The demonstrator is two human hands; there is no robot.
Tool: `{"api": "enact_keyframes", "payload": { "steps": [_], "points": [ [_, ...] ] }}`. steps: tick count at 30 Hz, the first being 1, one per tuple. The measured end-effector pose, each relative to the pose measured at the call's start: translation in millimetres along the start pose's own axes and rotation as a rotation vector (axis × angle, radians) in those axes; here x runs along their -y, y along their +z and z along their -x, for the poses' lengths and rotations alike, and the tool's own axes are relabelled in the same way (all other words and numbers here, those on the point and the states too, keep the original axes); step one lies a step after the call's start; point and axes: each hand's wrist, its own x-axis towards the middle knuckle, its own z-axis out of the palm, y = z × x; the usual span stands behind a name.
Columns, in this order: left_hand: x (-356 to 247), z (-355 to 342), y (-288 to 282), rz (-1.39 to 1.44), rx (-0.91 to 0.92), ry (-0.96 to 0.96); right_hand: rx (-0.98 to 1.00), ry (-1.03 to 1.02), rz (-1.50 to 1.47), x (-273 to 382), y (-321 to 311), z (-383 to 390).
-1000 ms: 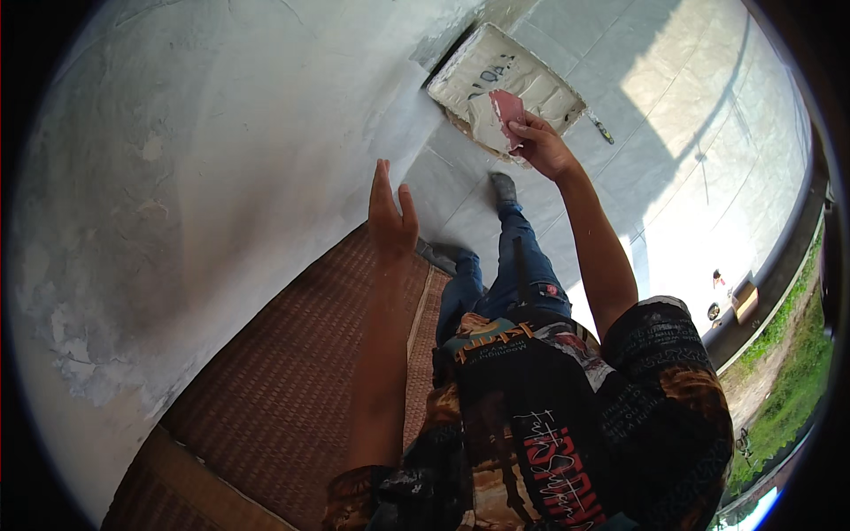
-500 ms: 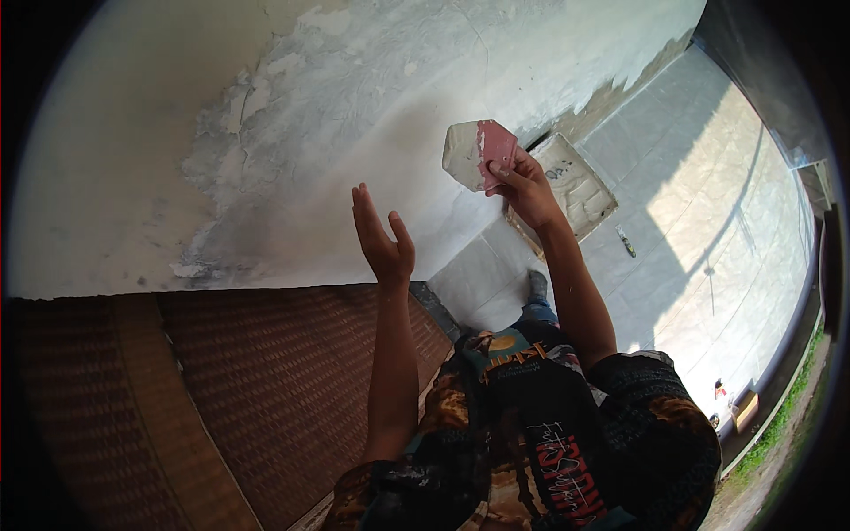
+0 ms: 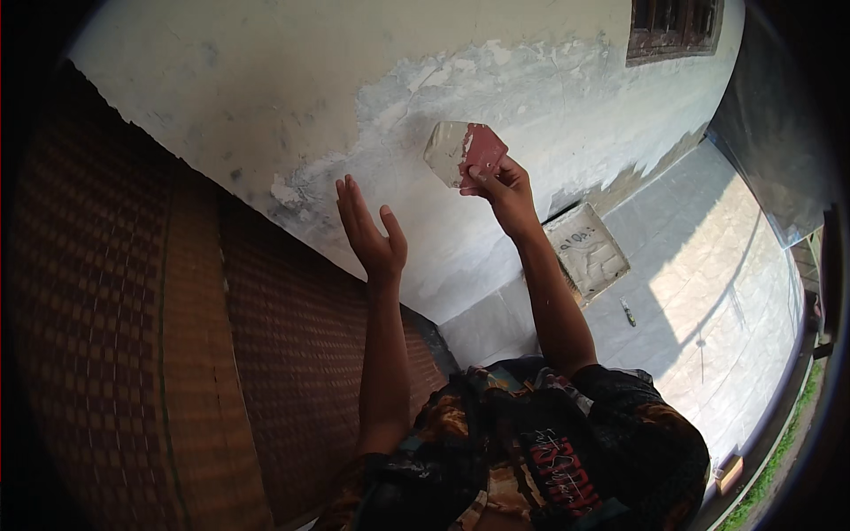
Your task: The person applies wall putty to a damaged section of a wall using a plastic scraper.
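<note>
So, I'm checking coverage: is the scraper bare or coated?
Partly coated: the scraper has pale material across its left part, mostly red elsewhere.

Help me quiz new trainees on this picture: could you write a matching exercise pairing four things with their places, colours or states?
1. flat plate
2. left hand
3. tray
4. window

A. on the floor, close to the wall
B. raised, holding nothing
C. brown-framed
D. partly red, in the right hand

Pairs: 1-D, 2-B, 3-A, 4-C
</note>
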Motion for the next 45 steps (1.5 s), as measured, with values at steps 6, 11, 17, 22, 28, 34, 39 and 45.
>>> {"api": "enact_keyframes", "payload": {
  "steps": [6,11,17,22,28,34,39,45],
  "points": [
    [26,-10,-15,-0.005,-0.025,0.053,0.003,-0.274,0.21,-7,49,-6],
    [50,-21,-16,-0.063,-0.013,0.158,-0.036,-0.657,0.704,-3,77,-23],
    [76,-32,-8,-0.089,-0.01,0.28,-0.095,-1.199,1.149,-24,84,-64],
    [104,-31,-3,-0.11,0.043,0.379,-0.095,-1.29,1.203,-41,83,-95],
    [130,-28,6,-0.194,0.074,0.418,-0.059,-1.272,1.27,-74,62,-93],
    [139,-28,10,-0.389,0.035,0.508,-0.114,-1.225,1.121,-71,70,-65],
    [133,-31,12,-0.395,0.05,0.518,-0.25,-1.238,1.186,-53,90,-92],
    [132,-30,7,-0.308,0.071,0.484,-0.136,-1.146,1.275,-104,80,-63]
  ]
}}
